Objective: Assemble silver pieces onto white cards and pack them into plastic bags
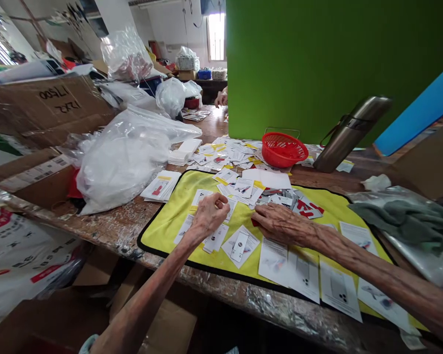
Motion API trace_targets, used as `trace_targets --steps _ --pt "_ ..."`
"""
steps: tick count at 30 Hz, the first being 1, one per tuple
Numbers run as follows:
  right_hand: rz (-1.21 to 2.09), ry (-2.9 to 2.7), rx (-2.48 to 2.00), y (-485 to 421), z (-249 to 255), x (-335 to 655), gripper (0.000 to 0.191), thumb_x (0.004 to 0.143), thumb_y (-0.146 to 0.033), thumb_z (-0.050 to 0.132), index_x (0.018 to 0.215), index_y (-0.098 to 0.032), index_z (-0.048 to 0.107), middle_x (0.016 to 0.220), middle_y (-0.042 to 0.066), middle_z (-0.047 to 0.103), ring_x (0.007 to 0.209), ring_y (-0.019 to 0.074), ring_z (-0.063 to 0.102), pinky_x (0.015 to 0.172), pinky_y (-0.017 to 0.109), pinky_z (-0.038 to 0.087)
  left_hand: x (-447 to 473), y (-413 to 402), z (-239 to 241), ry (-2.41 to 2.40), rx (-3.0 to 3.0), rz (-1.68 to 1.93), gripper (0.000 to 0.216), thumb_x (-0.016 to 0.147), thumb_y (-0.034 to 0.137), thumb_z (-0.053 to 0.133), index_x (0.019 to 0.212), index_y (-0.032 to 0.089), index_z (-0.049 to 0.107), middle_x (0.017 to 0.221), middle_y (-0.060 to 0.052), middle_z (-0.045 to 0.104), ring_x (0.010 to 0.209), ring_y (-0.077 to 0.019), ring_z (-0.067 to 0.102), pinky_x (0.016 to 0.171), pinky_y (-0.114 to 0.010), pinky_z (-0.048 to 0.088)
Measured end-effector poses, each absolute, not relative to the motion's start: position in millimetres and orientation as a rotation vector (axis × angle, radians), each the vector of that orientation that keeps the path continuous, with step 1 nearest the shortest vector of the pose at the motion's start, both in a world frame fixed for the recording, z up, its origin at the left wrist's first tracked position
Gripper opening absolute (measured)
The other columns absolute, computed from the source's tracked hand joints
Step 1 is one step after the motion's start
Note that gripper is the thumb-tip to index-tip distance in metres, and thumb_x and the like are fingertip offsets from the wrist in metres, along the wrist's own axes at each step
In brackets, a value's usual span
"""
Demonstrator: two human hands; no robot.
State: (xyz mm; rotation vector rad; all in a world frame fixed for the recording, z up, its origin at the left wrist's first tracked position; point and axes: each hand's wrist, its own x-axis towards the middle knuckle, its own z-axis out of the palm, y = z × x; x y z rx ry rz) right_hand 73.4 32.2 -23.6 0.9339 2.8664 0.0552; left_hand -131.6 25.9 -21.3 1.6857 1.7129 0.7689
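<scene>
My left hand [208,215] is closed over the yellow mat [186,194], thumb and fingertips pinched together. What they hold, if anything, is hidden. My right hand [276,222] reaches in with curled fingers, and a bit of a small red piece [255,222] shows at its fingertips. Between the hands and the near edge lies a printed card [239,246] with a white plate on it, turned at an angle. White printed leaflets [339,286] lie in a row along the near edge. Beyond my right hand is a pile of grey and red flat pieces [306,204].
A red plastic basket [283,150] stands behind the mat beside a leaning steel flask [352,132]. Many printed cards [236,152] are scattered there. A white plastic bag [121,157] bulges at left, and a green panel [317,64] rises behind. Another person's hand [221,98] shows far back.
</scene>
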Motion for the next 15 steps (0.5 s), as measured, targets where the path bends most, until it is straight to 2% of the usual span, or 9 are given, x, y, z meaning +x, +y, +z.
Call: trace_targets --steps 5,9,12,15 --pt "-0.158 2.949 0.973 42 -23 85 0.012 0.086 -0.014 0.04 0.091 -0.017 0.051 0.088 0.008 0.059 0.075 0.0178 0.055 0.065 0.029 0.042 -120 27 -26 1.338 1.396 0.863 0.007 0.071 0.012 0.054 0.073 0.015 0.06 0.061 0.004 0.054 0.05 -0.0066 0.052 0.048 -0.017 0.039" --pt "-0.487 3.035 1.189 44 -15 92 0.013 0.089 -0.019 0.039 0.087 -0.02 0.052 0.085 0.005 0.06 0.072 0.0156 0.055 0.066 0.028 0.043 -108 25 -26 1.273 1.348 0.874 0.008 0.071 0.009 0.053 0.073 0.014 0.059 0.064 0.004 0.056 0.051 -0.0056 0.053 0.052 -0.017 0.043" --pt "-1.033 2.989 1.612 40 -12 83 0.009 0.084 -0.028 0.047 0.084 -0.02 0.051 0.069 -0.001 0.057 0.058 0.0129 0.052 0.055 0.026 0.041 -99 17 -26 1.347 1.582 0.971 0.012 0.071 0.018 0.062 0.083 0.015 0.061 0.074 0.0 0.061 0.06 -0.0095 0.056 0.06 -0.022 0.047" --pt "-1.723 2.75 1.922 35 -13 61 0.023 0.075 -0.034 0.055 0.092 -0.02 0.049 0.062 -0.005 0.053 0.05 0.0108 0.05 0.047 0.023 0.039 -92 6 -26 1.352 1.823 1.073 0.023 0.07 0.021 0.067 0.09 0.015 0.061 0.086 -0.004 0.064 0.069 -0.0121 0.057 0.066 -0.025 0.049"
